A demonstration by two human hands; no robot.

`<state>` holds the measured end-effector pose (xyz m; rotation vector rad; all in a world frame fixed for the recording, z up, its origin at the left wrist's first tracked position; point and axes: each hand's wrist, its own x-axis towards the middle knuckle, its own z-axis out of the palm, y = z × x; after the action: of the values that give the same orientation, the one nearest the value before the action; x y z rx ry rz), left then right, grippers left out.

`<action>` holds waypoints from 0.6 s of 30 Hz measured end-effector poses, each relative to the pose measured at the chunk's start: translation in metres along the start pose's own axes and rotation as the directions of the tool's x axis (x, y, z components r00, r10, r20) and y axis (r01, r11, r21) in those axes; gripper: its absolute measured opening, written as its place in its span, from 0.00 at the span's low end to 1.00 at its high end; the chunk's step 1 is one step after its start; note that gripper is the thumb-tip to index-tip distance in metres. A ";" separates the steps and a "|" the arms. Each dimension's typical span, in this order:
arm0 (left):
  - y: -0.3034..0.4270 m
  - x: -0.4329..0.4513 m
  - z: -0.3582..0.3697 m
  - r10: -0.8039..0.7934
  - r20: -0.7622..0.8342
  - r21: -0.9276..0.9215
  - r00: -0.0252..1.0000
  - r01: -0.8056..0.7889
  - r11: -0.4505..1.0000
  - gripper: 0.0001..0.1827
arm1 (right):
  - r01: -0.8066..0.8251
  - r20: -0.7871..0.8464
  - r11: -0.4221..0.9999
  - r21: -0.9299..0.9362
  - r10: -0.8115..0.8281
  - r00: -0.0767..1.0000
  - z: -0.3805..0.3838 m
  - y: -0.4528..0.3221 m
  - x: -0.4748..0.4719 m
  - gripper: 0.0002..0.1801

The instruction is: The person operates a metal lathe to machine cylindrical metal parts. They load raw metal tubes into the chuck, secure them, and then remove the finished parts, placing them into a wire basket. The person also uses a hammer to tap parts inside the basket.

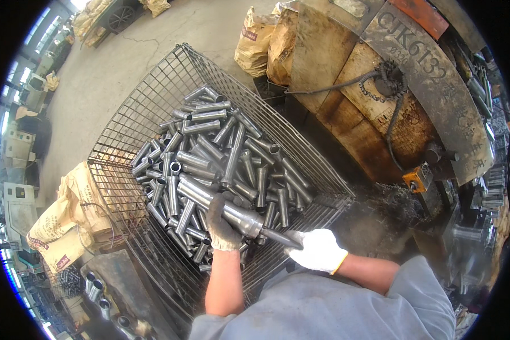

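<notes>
My left hand, in a soiled dark glove with a pale cuff, is wrapped around a shiny flared metal tube. A darker, thinner rod sticks out of the tube's near right end. Around that rod my right hand is closed, in a white knit glove with a yellow hem. The tube and rod lie slantwise above a wire mesh basket. A heap of smaller metal tubes lies in the basket, just beyond and under my hands. Whether the rod is a tool or a handle, I cannot tell.
An oily lathe with a flexible conduit and a yellow switch box stands on the right. Paper sacks stand beyond the basket, and more sacks at the left. Several tubes stand near a metal plate, lower left.
</notes>
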<state>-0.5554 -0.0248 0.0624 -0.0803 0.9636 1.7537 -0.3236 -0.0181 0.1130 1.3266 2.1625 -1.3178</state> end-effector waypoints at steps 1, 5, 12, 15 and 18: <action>-0.001 -0.001 0.001 -0.005 0.012 0.021 1.000 0.005 1.000 0.19 | -0.008 0.014 1.000 0.007 0.008 1.000 0.000 0.001 0.000 0.30; -0.002 0.000 0.002 -0.064 0.032 0.031 0.997 0.063 0.998 0.20 | 0.018 -0.037 0.999 0.038 -0.016 0.999 0.007 0.003 0.005 0.29; -0.008 0.007 -0.009 -0.031 0.029 -0.049 0.999 0.032 0.998 0.20 | 0.021 -0.060 0.998 0.056 -0.017 0.998 0.018 0.005 0.008 0.27; -0.017 0.014 -0.017 0.025 0.015 -0.125 1.000 -0.023 0.992 0.20 | -0.025 -0.050 1.000 0.019 0.025 0.998 0.013 0.001 0.006 0.26; -0.015 0.038 -0.033 0.018 -0.118 0.054 0.993 -0.012 0.998 0.14 | 0.044 -0.084 0.996 0.080 -0.037 0.996 0.003 0.001 -0.004 0.25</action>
<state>-0.5715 -0.0151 0.0134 -0.1451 1.0990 1.7514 -0.3208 -0.0227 0.1132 1.3980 2.2230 -1.4040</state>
